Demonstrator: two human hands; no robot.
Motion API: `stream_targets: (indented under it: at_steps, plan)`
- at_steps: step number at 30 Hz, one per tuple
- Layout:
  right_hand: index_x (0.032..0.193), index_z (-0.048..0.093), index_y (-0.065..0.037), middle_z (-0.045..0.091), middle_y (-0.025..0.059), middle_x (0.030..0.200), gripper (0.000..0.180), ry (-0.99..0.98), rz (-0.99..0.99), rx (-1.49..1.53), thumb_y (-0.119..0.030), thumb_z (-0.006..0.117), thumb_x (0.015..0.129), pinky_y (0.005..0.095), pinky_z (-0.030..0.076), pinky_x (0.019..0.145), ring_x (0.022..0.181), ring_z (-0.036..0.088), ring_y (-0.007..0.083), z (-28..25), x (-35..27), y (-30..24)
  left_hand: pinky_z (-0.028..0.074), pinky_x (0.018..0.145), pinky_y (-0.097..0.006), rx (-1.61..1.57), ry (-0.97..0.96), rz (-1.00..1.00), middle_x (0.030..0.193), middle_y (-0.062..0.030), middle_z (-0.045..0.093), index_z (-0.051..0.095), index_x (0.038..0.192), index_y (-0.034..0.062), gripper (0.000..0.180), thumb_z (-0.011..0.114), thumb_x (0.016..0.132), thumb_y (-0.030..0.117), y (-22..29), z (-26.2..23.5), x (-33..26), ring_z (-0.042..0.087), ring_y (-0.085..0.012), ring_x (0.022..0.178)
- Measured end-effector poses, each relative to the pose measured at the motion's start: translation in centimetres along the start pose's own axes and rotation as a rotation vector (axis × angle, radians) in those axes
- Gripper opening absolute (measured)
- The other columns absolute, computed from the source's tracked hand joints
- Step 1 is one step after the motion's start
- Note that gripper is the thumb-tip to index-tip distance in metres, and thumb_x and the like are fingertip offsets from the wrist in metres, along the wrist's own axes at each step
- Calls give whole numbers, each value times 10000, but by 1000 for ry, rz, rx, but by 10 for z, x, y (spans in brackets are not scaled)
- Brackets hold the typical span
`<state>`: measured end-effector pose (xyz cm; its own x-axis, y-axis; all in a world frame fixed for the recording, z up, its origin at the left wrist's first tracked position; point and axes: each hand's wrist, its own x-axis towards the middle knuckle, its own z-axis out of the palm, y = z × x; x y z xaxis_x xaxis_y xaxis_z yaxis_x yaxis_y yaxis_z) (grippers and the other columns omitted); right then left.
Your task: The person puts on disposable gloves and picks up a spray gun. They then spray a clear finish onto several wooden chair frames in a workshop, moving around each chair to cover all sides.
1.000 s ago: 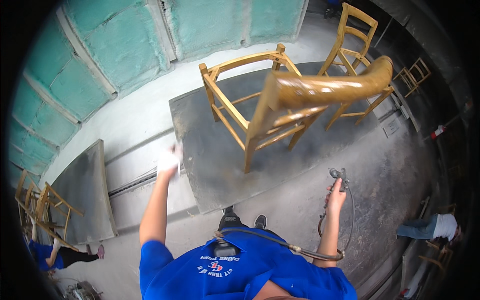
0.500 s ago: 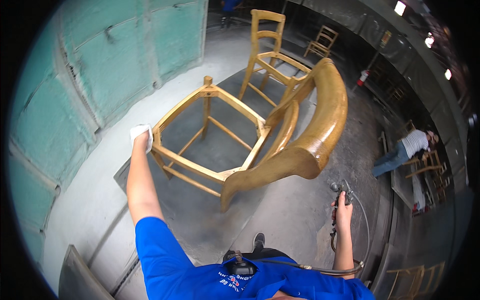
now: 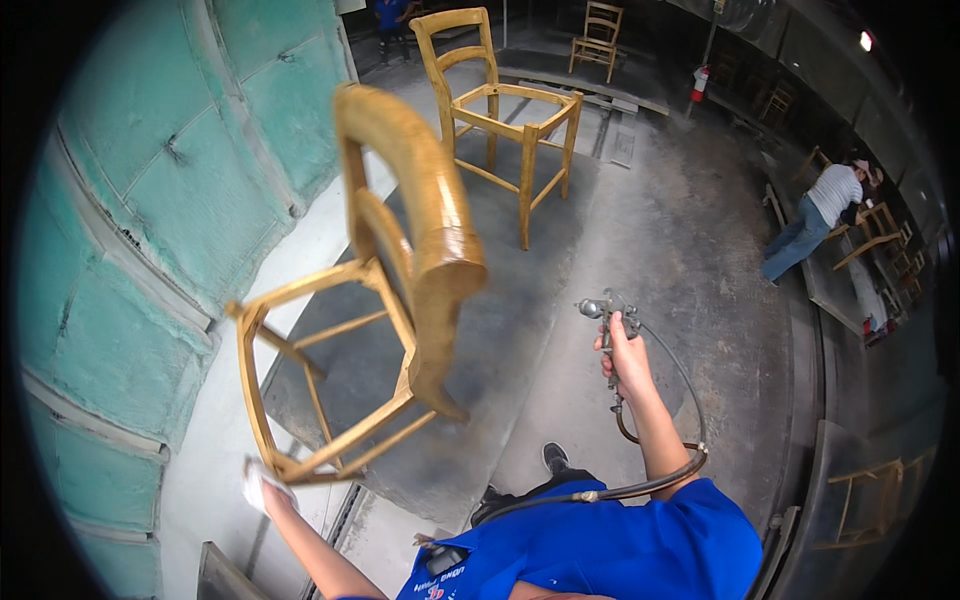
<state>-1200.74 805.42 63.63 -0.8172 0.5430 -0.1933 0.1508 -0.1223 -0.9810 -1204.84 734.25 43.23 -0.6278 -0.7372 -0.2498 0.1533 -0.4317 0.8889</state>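
Note:
A wooden chair frame with an open seat stands at my left, the curved top of its glossy brown back (image 3: 440,215) toward me and blurred by motion. My left hand (image 3: 272,496) is closed at the near corner of the chair's seat frame (image 3: 350,440), with a white cloth (image 3: 254,484) between palm and wood. My fingers there are partly hidden. My right hand (image 3: 630,362) grips a metal spray gun (image 3: 594,308), held to the right of the chair and apart from it. A hose (image 3: 690,385) curves from the gun back toward my body.
A second chair frame (image 3: 527,185) stands farther ahead, and another chair (image 3: 598,42) is at the back. Green-covered panels (image 3: 150,190) line the left. At right, a person in a striped top (image 3: 832,192) bends over chairs. A red fire extinguisher (image 3: 699,84) is in the background.
The chair has turned, its back swinging leftward away from the spray gun. My left hand has come nearer with the seat corner. My right hand has moved up and left with the gun.

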Motion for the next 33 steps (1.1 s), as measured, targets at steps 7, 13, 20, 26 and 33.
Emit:
stream_targets:
  at_steps: [7, 13, 20, 26, 33]
  plan:
    - [1029, 548, -75, 599, 14, 778, 555, -154, -20, 293, -622, 458, 1015, 231, 335, 410, 468, 412, 58, 21, 41, -30, 566, 831, -379, -51, 196, 15, 1093, -81, 664, 493, 1441, 119, 490, 585, 960, 88, -15, 42, -219, 659, -205, 935]
    - [1089, 551, -68, 598, 22, 848, 518, -265, -193, 442, -571, 433, 1045, 212, 338, 429, 490, 411, 46, 33, 26, -91, 445, 1005, -320, 93, 250, 159, 1372, -139, 559, 258, 1583, 54, 696, 554, 955, -3, -45, 162, -290, 571, -196, 1143]
    - [1088, 534, -76, 589, 48, 874, 489, -402, -356, 680, -553, 429, 1052, 232, 353, 464, 512, 392, 64, 54, -10, -151, 439, 1003, -318, 244, 72, 113, 1370, -126, 565, 383, 1518, 21, 597, 549, 1040, 339, -37, 200, -321, 567, -210, 1153]
    - [1032, 537, -78, 584, 19, 804, 447, -413, -171, 483, -520, 472, 1051, 222, 329, 423, 481, 392, 50, 59, 17, -107, 538, 775, -335, 712, 214, -159, 1054, -151, 706, 601, 1298, -38, 556, 537, 1030, 445, -93, 130, -380, 666, -227, 858]
    - [916, 553, -87, 553, -13, 697, 445, -406, 93, 118, -515, 514, 1034, 224, 280, 371, 410, 380, 46, 45, 73, 48, 460, 534, -294, 848, -381, -483, 674, -70, 656, 755, 920, 0, 568, 547, 1004, 522, -123, 39, -538, 583, -143, 559]
